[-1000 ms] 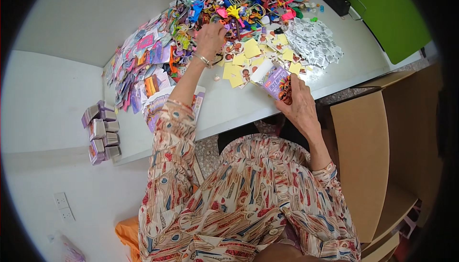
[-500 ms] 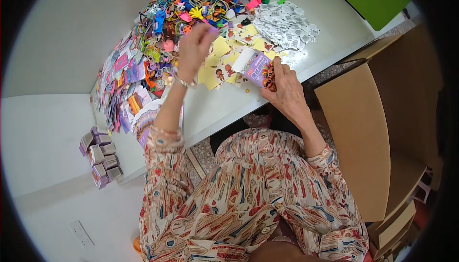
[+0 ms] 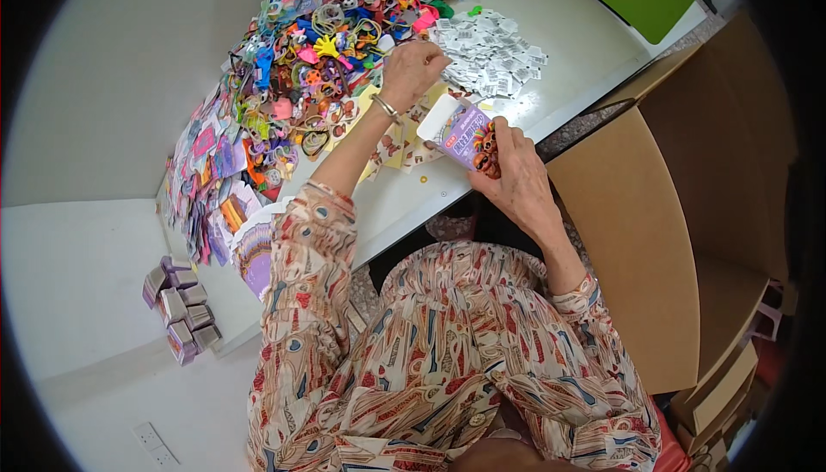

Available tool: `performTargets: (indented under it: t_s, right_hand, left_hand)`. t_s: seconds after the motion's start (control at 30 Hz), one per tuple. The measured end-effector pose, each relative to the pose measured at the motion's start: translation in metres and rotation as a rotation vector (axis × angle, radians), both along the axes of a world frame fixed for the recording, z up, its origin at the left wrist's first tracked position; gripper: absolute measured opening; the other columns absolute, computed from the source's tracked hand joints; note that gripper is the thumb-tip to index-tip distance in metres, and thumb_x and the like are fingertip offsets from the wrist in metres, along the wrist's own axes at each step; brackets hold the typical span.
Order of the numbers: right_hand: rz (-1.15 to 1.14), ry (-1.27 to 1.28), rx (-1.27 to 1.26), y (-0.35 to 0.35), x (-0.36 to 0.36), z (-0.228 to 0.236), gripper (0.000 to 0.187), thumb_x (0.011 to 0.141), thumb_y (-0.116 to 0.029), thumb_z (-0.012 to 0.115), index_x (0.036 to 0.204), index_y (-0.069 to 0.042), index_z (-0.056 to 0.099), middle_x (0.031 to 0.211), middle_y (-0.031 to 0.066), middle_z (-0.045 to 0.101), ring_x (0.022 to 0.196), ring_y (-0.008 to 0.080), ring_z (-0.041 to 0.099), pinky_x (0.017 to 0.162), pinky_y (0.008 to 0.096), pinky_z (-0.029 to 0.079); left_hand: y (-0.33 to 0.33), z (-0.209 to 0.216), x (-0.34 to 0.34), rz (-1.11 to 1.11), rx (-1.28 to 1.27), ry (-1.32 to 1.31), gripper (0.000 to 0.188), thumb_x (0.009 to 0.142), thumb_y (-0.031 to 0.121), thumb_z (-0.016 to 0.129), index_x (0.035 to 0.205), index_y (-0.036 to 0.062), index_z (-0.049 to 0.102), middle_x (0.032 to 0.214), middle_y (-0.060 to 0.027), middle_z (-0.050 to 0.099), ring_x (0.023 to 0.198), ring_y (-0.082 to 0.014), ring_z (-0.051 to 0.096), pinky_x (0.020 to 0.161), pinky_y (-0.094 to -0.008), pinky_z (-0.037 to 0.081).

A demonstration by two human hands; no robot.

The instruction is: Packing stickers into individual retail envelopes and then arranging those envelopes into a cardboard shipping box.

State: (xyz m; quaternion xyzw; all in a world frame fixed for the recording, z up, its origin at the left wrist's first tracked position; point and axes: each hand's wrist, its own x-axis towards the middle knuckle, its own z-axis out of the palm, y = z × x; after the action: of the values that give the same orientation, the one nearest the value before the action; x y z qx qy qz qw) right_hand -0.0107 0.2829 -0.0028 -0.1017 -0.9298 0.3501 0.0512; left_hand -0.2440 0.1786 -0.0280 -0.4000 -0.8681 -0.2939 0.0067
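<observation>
My right hand grips a small purple carton by its near right side. The carton is tilted, and its white end flap stands open toward the upper left. My left hand hovers at the near left edge of a heap of small white printed packets. Its fingertips are pinched together, and whatever may be between them is too small to make out. Below that wrist lie yellow-backed sticker cards with cartoon figures, partly covered by my arm.
A big heap of colourful small toys fills the far left of the table, beside a pile of purple and pink packets. Purple cards fan out near my left sleeve. Grey-purple blocks sit far left; an open cardboard box stands right.
My left hand has moved right, from over the toy heap to the white packets; the purple bit at its fingertips no longer shows. My right hand still holds the carton in about the same place.
</observation>
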Motion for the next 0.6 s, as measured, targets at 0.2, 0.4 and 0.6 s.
performTargets:
  t_s: [0.2,0.4,0.6]
  right_hand:
    - [-0.023,0.026,-0.014,0.007,0.015,-0.006,0.076,0.073,-0.019,0.072,0.134,0.005,0.033,0.106,0.0232,0.053,0.101,0.0399,0.053,0.085,0.0456,0.046]
    - [-0.029,0.03,-0.041,0.009,0.013,-0.005,0.075,0.074,-0.02,0.071,0.134,0.005,0.033,0.106,0.0231,0.053,0.1,0.0396,0.052,0.086,0.0453,0.046]
    - [-0.041,0.031,-0.05,0.014,0.016,-0.011,0.074,0.075,-0.022,0.071,0.133,0.005,0.033,0.105,0.0232,0.053,0.101,0.0398,0.052,0.086,0.0452,0.045]
  left_hand:
    - [0.028,-0.032,0.003,0.16,-0.069,0.217,0.043,0.072,0.043,0.073,0.072,0.0011,0.069,0.083,-0.0187,0.064,0.084,-0.0364,0.058,0.066,-0.0478,0.047]
    - [0.034,-0.048,-0.021,0.298,-0.062,-0.015,0.024,0.074,0.025,0.066,0.071,0.0011,0.067,0.085,-0.0179,0.066,0.087,-0.0378,0.058,0.07,-0.0486,0.047]
    - [0.021,-0.035,-0.021,0.213,0.227,-0.232,0.023,0.076,0.021,0.065,0.068,-0.0005,0.064,0.06,-0.0099,0.062,0.054,-0.0235,0.058,0.056,-0.0353,0.046]
